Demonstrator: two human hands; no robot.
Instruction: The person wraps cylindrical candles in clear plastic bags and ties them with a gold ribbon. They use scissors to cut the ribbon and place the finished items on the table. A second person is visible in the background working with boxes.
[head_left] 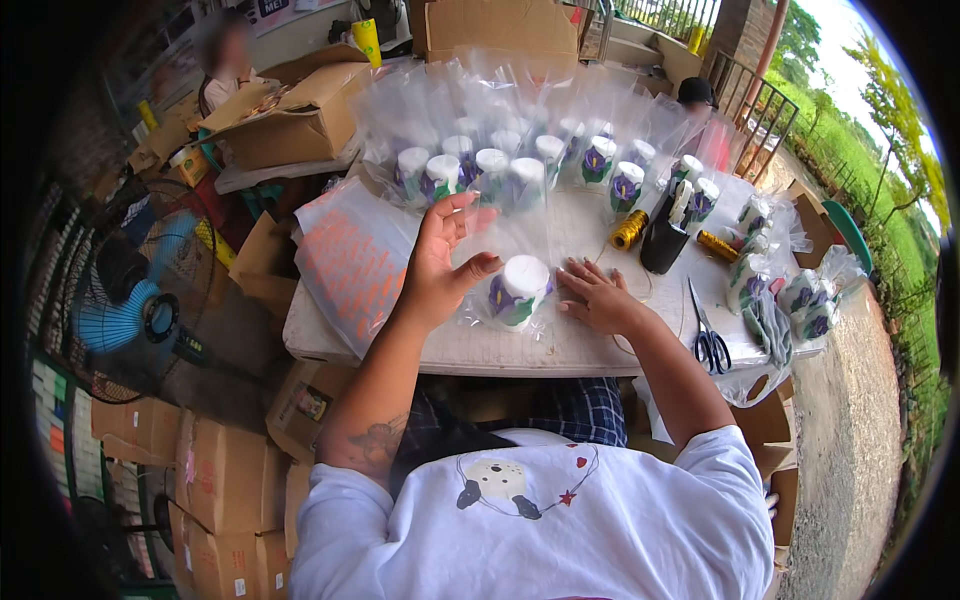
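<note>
A white pillar candle with purple flowers and green leaves stands upright on the white table, in front of me. A clear plastic bag surrounds it, its upper part rising loose above the candle. My left hand is raised at the left of the bag, thumb and fingers apart; it seems to touch the film, though the clear plastic makes contact hard to make out. To the right of the candle, my right hand lies palm down on the table with fingers stretched out.
Several bagged candles crowd the table's far side. On the right are scissors, a black holder, a gold ribbon spool and more bagged candles. Flat plastic bags lie left. A fan stands beyond; a person sits behind.
</note>
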